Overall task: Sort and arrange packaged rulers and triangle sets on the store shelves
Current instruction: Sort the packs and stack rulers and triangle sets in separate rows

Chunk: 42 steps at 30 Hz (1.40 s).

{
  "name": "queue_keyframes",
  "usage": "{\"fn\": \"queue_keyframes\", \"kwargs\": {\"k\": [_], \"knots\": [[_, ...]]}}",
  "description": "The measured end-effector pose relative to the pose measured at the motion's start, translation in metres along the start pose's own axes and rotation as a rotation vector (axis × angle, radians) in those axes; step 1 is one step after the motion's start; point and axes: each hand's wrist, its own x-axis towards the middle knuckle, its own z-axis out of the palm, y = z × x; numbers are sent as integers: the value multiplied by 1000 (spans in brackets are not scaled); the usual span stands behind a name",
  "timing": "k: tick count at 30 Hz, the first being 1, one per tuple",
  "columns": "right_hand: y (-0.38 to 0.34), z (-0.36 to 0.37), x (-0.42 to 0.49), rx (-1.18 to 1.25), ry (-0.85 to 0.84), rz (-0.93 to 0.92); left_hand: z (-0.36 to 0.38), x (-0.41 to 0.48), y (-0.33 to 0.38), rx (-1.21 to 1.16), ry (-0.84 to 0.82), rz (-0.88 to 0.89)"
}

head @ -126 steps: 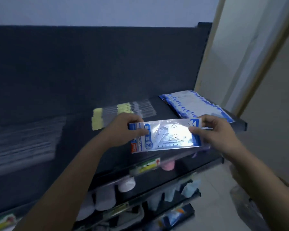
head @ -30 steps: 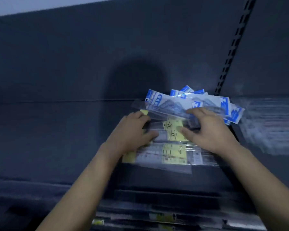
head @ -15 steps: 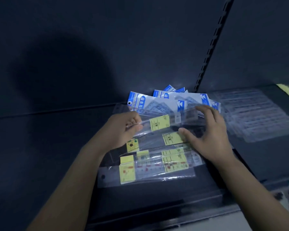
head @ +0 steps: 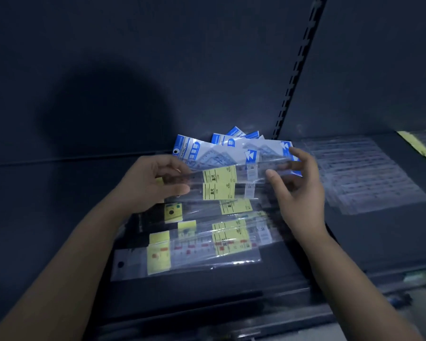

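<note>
Pinching the left ends of two yellow-labelled ruler packs [head: 219, 183], the left hand [head: 146, 184] holds them above the dark shelf [head: 47, 217]. The right hand [head: 303, 193] is spread and relaxed at their right ends. Blue triangle-set packs [head: 199, 150] lie just behind.

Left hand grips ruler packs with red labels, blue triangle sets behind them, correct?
No: the labels are yellow, not red, per the head view. The left hand does grip the ruler packs, blue triangle sets behind.

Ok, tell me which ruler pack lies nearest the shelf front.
The ruler pack with red marks and a hang hole showing at left; others lie behind.
</note>
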Motion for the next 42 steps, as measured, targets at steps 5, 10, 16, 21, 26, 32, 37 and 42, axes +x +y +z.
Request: {"fn": "queue_keyframes", "kwargs": {"k": [5, 10, 16, 21, 26, 32, 37, 42], "knots": [[-23, -25, 0, 203, -60, 128, 2, 0, 14, -145, 59, 68], [-26, -80, 1, 246, -282, 220, 26, 5, 32, -184, 58, 43], [-11, -156, 10, 200, -244, 195, 87, 15, 69, -167, -25, 60], [17, -232, 25, 206, -65, 163, 161, 31, 108, -109, -87, 113], [54, -333, 40, 220, -90, 213, 259, 52, 151, -96, -107, 109], [91, -441, 79, 149, -156, 215, 365, 79, 200, -142, -63, 132], [126, -484, 120, 162, -107, 226, 416, 111, 226, -114, -184, 65], [177, -503, 169, 163, 30, 263, 455, 159, 233, -14, -142, 57]]}}
